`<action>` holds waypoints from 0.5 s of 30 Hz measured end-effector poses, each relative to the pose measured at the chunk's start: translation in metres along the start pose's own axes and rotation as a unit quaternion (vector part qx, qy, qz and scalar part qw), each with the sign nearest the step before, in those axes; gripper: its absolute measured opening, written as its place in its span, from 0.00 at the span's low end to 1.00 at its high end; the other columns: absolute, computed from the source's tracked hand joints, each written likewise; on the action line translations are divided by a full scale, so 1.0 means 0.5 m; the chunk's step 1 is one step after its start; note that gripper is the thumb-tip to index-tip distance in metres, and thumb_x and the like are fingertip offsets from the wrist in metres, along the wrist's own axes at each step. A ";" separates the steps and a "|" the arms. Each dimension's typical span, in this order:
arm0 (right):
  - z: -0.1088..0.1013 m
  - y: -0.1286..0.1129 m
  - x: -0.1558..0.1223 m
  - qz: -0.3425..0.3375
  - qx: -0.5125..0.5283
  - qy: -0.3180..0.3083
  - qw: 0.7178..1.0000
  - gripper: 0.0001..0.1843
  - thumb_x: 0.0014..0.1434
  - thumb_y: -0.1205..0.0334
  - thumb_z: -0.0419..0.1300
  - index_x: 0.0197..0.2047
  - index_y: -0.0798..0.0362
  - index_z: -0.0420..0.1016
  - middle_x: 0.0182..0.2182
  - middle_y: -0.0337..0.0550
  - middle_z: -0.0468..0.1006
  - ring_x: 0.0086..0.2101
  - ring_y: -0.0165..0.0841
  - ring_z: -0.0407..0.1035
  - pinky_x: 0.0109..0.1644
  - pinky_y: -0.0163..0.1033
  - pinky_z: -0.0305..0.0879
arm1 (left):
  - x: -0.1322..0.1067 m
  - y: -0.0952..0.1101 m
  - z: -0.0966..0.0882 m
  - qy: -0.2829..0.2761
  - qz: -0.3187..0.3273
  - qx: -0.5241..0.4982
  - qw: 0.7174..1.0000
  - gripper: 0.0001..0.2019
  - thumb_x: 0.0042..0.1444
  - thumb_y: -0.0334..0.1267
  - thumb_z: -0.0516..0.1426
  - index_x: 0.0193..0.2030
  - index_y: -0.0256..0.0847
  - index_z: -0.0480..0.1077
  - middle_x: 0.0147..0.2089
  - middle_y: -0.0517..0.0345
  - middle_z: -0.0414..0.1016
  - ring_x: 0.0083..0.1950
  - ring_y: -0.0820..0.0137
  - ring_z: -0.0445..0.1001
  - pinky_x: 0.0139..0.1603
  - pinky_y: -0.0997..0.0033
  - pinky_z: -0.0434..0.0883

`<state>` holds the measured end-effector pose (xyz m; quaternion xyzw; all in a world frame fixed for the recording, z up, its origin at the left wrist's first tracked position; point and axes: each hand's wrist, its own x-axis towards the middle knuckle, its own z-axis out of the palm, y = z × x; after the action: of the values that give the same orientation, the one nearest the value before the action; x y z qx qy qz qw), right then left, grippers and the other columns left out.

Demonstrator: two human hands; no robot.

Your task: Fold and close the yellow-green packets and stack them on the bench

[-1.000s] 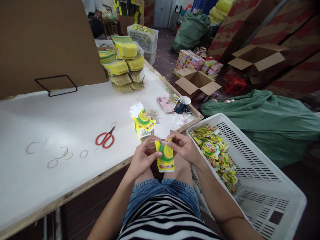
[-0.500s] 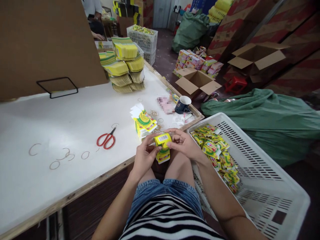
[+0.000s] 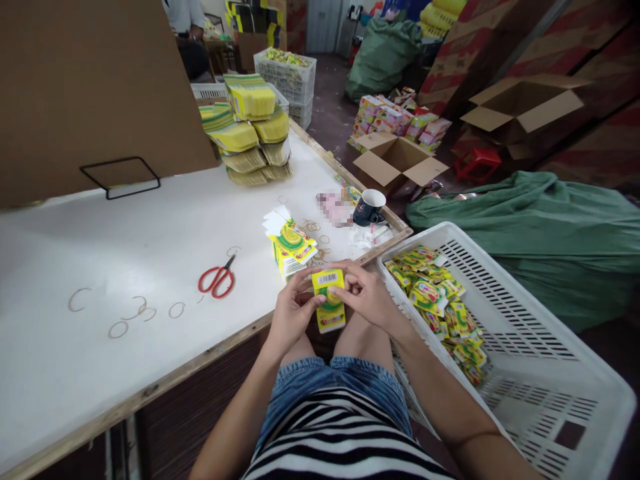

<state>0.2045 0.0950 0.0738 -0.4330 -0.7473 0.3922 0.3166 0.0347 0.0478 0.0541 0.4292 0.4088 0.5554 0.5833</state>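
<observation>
Both hands hold one small yellow-and-green packet [image 3: 329, 300] over my lap, just off the table's front edge. My left hand [image 3: 293, 312] pinches its left side with the thumb on the front. My right hand [image 3: 367, 293] grips the right side, fingers curled over the folded top flap, which shows a barcode. A fanned pile of flat packets [image 3: 290, 244] of the same print lies on the white table [image 3: 125, 240] just beyond my hands. To my right a white slotted crate [image 3: 525, 347] holds several folded packets [image 3: 440, 300].
Red scissors [image 3: 216, 279] and scattered rubber bands [image 3: 130, 310] lie on the table. Tall packet bundles [image 3: 250, 130] stand at the back, a dark mug [image 3: 369, 207] at the right corner. Cardboard boxes [image 3: 397, 160], a green tarp [image 3: 525, 227] and another person [image 3: 187, 30] are beyond.
The packet hung flat and open from my fingers a second ago. Its top is now folded down, showing the barcode, and both hands have closed in on it.
</observation>
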 end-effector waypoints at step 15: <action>-0.032 0.044 0.035 -0.075 -0.085 0.362 0.925 0.11 0.60 0.57 0.60 0.38 0.53 0.80 0.37 0.49 0.78 0.40 0.39 0.69 0.44 0.45 0.66 | 0.073 -0.022 -0.077 0.122 0.127 0.547 0.818 0.27 0.60 0.39 0.57 0.65 0.35 0.57 0.66 0.33 0.64 0.71 0.50 0.56 0.69 0.32 0.35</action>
<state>0.2186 0.1227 0.0652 -0.5131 -0.6431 0.1185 0.5559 0.0028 0.0860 0.0320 0.6547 0.6546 0.3576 0.1222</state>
